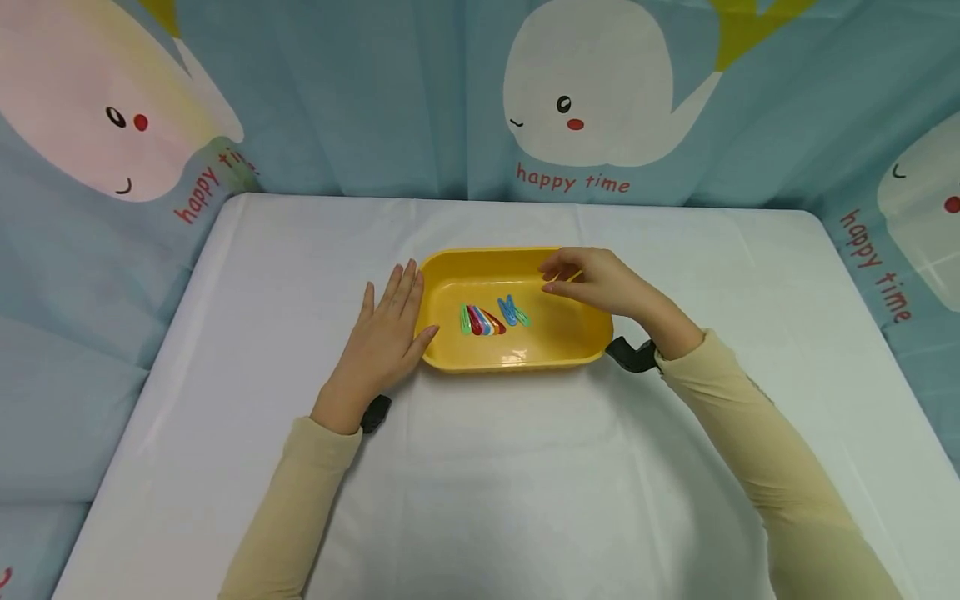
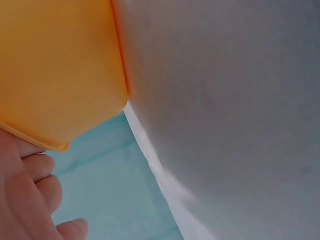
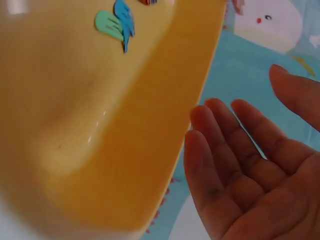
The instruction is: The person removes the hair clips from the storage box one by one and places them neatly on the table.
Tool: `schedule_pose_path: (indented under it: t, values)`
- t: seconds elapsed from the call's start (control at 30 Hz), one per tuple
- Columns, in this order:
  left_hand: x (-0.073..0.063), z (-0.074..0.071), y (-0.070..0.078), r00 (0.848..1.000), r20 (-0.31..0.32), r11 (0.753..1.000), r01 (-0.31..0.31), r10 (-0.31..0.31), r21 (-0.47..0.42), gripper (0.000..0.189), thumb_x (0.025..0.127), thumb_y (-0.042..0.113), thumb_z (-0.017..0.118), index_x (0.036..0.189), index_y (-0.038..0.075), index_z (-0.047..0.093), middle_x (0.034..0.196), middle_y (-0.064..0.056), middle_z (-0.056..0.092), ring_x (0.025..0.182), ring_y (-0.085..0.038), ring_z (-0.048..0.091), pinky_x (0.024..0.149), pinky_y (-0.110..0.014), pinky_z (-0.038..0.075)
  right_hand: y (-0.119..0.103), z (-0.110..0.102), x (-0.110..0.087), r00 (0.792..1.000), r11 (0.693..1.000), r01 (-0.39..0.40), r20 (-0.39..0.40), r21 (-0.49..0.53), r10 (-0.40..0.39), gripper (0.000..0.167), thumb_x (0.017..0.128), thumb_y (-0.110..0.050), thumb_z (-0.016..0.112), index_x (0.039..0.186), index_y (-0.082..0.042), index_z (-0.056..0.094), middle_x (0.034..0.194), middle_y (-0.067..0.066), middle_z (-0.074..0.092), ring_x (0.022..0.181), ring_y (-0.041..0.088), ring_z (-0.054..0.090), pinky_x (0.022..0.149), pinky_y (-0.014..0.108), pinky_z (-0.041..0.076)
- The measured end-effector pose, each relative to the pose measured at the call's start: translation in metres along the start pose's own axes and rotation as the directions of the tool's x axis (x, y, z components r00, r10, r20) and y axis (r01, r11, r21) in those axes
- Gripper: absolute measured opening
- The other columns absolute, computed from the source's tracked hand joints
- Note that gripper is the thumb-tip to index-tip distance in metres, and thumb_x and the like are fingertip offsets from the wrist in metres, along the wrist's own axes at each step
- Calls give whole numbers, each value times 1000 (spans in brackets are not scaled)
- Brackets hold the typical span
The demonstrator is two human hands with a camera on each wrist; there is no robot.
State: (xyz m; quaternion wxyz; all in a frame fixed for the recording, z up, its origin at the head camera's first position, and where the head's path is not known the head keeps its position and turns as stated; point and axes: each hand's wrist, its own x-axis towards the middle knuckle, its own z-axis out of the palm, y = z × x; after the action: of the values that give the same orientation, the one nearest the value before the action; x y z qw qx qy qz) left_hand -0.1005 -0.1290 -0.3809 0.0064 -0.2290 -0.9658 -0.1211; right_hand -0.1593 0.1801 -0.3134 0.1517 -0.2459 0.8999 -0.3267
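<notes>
In the head view a yellow plastic tray (image 1: 570, 350) holds several small hair clips. A row of them in green, red, blue, white and orange (image 1: 483, 321) lies left of the tray's middle. Beside that row lie blue clips (image 1: 507, 311) and a green clip (image 1: 522, 317); the right wrist view shows a blue clip (image 3: 125, 22) touching a green one (image 3: 107, 24). My left hand (image 1: 386, 329) rests against the tray's left rim, fingers extended. Over the tray's right part, my right hand (image 1: 592, 279) hovers with loosely bent fingers, and nothing shows between them.
The tray stands on a white cloth-covered table (image 1: 510, 483). Behind and beside it hangs a blue curtain (image 1: 375, 100) printed with whales. A dark strap (image 1: 632, 355) sits at the right wrist, another (image 1: 375, 414) at the left.
</notes>
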Motion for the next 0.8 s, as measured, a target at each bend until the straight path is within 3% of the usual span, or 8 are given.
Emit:
schedule_pose_path:
  t: [0.17,0.27,0.57,0.8]
  values:
    - [0,1,2,999,25,1000,22,-22,-9,68,102,37,34,149,-4,8,157,-14,0,144,-25,-4,112,-52,-1,-3,-3,14,998,1000,-19,63,9,18,23,92,-11,62,109,4,65,100,10,68,88,22,59,79,36,48]
    - [1,2,2,999,19,1000,28,-27,-13,67,102,36,33,149,-4,8,157,-14,1,144,-25,-2,112,-52,-1,-3,-6,21,996,998,-33,83,46,29,22,92,-12,61,107,4,65,100,10,68,89,22,59,82,37,48]
    - [-1,4,0,1000,-25,999,7,-8,-32,66,103,39,27,148,-6,11,157,-16,4,144,-25,-2,113,-50,-3,6,4,45,984,982,-95,167,164,68,21,91,-9,61,104,7,64,98,22,66,89,36,60,80,35,51]
    - [-1,1,2,1000,2,999,21,-21,-29,67,102,36,34,148,-5,9,157,-16,3,144,-26,-2,113,-50,-4,9,15,56,963,973,-174,234,153,135,16,90,-3,61,101,8,65,94,19,66,84,30,59,77,33,51]
